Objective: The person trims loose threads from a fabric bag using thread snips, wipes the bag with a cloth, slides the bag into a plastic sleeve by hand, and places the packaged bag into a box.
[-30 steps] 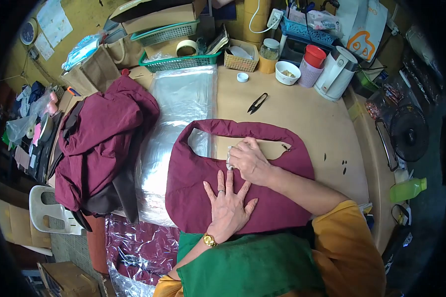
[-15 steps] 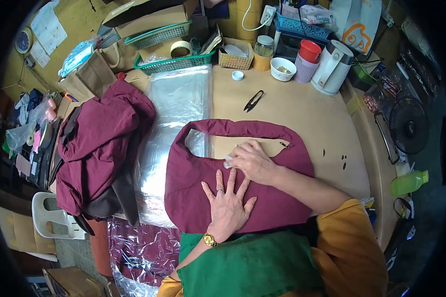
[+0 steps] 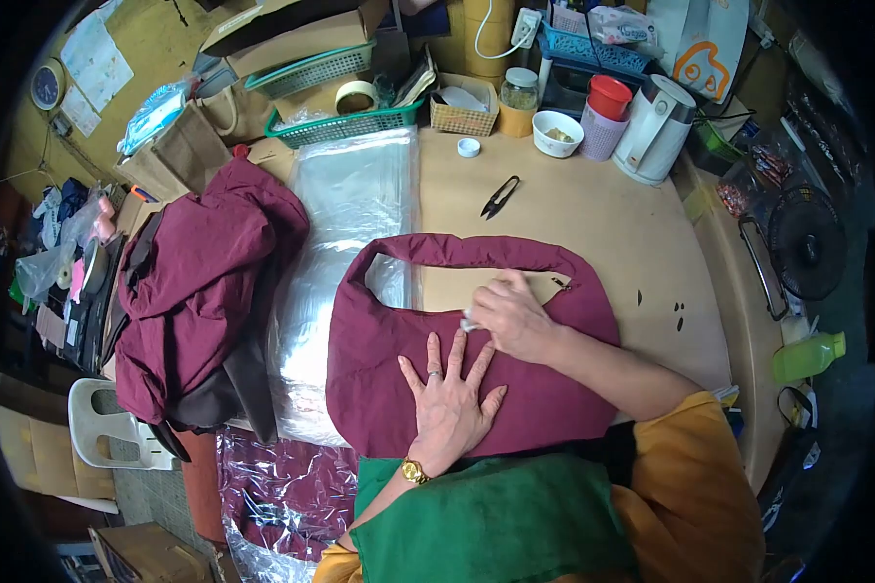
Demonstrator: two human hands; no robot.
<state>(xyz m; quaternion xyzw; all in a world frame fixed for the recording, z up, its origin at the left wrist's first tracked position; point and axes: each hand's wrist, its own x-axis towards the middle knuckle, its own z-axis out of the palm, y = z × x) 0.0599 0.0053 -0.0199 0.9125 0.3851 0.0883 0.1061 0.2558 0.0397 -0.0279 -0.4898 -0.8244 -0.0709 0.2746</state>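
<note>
A maroon fabric shoulder bag (image 3: 379,389) lies flat on the table before me, its strap curving away at the top. Fingers spread, my left hand (image 3: 450,403) presses down on the front of the bag. My right hand (image 3: 507,316) is closed around a small white wad (image 3: 468,321), possibly cloth or tissue, held against the fabric just below the bag's opening. Most of the wad is hidden by my fingers.
Clear plastic sleeves (image 3: 345,214) are stacked left of the bag, beside a heap of maroon bags (image 3: 209,243). Black thread snips (image 3: 500,197) lie beyond the strap. A white bowl (image 3: 557,134) and a kettle (image 3: 655,131) stand at the back right.
My right hand has shifted slightly to the right with the white wad, along the fabric below the opening. My left hand stays in place on the bag.
</note>
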